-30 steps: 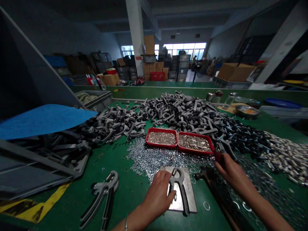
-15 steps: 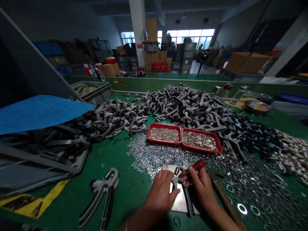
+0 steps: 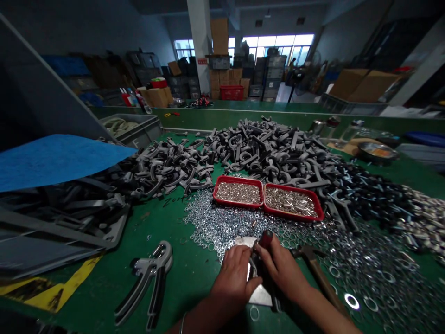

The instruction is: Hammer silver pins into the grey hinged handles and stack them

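Note:
My left hand presses down on a grey hand-grip tool that lies on a small metal plate. My right hand is closed around a red-handled tool, held upright over the top of the grip tool. Both hands touch at the plate and hide most of it. A hammer lies on the green table just right of my right hand.
Two red trays of small metal parts sit behind the plate. Washers lie scattered around them. A big heap of grey handle parts fills the middle. A finished grip tool lies at the left. A grey bin stands at the far left.
My right hand came in from the right with the red-handled tool and turned it upright over the grip tool. My left hand stayed on the grip tool.

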A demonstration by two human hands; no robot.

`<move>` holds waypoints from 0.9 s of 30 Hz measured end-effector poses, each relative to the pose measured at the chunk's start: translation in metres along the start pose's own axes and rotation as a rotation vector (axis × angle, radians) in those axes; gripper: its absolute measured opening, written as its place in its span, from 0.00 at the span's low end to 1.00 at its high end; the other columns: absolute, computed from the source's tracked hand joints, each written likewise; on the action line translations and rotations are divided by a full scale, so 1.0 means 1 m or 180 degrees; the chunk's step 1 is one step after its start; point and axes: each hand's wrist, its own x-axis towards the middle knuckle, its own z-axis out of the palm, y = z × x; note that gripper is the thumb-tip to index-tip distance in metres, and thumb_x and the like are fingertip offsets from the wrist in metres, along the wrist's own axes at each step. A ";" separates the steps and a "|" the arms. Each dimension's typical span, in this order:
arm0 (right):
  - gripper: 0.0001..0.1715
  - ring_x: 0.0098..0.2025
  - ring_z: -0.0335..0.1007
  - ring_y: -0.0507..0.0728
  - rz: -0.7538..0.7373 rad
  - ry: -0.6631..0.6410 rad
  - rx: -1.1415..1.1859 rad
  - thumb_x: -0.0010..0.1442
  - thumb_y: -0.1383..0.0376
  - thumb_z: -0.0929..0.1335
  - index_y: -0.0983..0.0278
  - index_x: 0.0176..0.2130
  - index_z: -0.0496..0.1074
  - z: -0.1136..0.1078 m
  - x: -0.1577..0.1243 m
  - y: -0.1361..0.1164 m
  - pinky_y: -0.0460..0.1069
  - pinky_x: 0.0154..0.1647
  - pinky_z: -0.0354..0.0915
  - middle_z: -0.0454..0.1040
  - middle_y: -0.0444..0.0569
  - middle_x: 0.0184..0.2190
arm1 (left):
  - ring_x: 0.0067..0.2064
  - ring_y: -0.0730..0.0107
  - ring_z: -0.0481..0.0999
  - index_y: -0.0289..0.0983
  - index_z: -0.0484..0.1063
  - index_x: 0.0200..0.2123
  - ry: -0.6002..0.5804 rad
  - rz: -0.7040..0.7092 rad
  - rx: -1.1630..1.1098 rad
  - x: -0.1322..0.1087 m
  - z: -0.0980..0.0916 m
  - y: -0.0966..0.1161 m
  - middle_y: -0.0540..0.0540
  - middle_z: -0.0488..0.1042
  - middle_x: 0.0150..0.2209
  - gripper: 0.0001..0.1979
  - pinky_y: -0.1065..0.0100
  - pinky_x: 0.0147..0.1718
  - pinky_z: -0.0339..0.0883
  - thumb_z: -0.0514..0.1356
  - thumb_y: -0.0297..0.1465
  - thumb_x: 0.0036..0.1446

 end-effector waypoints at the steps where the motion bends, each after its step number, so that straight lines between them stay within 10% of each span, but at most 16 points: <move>1: 0.10 0.33 0.74 0.62 -0.0053 -0.0049 0.0078 0.67 0.55 0.61 0.58 0.41 0.64 -0.002 0.003 -0.004 0.53 0.36 0.66 0.76 0.49 0.30 | 0.59 0.50 0.64 0.39 0.61 0.60 -0.0039 -0.0037 0.0001 0.001 -0.002 0.002 0.39 0.67 0.57 0.28 0.48 0.61 0.57 0.63 0.33 0.57; 9: 0.20 0.14 0.59 0.54 0.0293 -0.0159 0.2198 0.69 0.46 0.52 0.55 0.44 0.60 -0.038 0.008 -0.037 0.48 0.16 0.58 0.67 0.37 0.19 | 0.57 0.53 0.65 0.37 0.66 0.58 0.0038 0.0015 0.0154 0.002 -0.004 0.009 0.41 0.69 0.55 0.23 0.52 0.59 0.60 0.63 0.32 0.59; 17: 0.22 0.26 0.69 0.58 0.0657 0.0220 0.0586 0.55 0.45 0.70 0.60 0.31 0.69 -0.080 0.036 0.056 0.51 0.30 0.64 0.72 0.44 0.24 | 0.51 0.60 0.72 0.40 0.73 0.51 0.0083 0.0409 0.0434 0.011 -0.027 -0.008 0.45 0.78 0.48 0.12 0.55 0.54 0.65 0.52 0.29 0.69; 22: 0.12 0.43 0.71 0.62 -0.0315 0.0287 -0.1390 0.65 0.57 0.66 0.60 0.41 0.75 -0.097 0.053 0.034 0.54 0.45 0.64 0.77 0.52 0.39 | 0.52 0.62 0.72 0.39 0.73 0.50 0.0307 0.0464 0.1471 0.083 -0.092 -0.012 0.44 0.76 0.47 0.13 0.59 0.54 0.65 0.52 0.24 0.68; 27: 0.11 0.47 0.68 0.62 -0.0935 0.0057 -0.2208 0.66 0.65 0.65 0.62 0.35 0.76 -0.064 0.129 -0.016 0.53 0.48 0.63 0.77 0.54 0.38 | 0.48 0.60 0.76 0.32 0.73 0.47 0.0210 0.0137 0.1980 0.174 -0.130 -0.024 0.40 0.75 0.47 0.09 0.55 0.48 0.71 0.59 0.29 0.66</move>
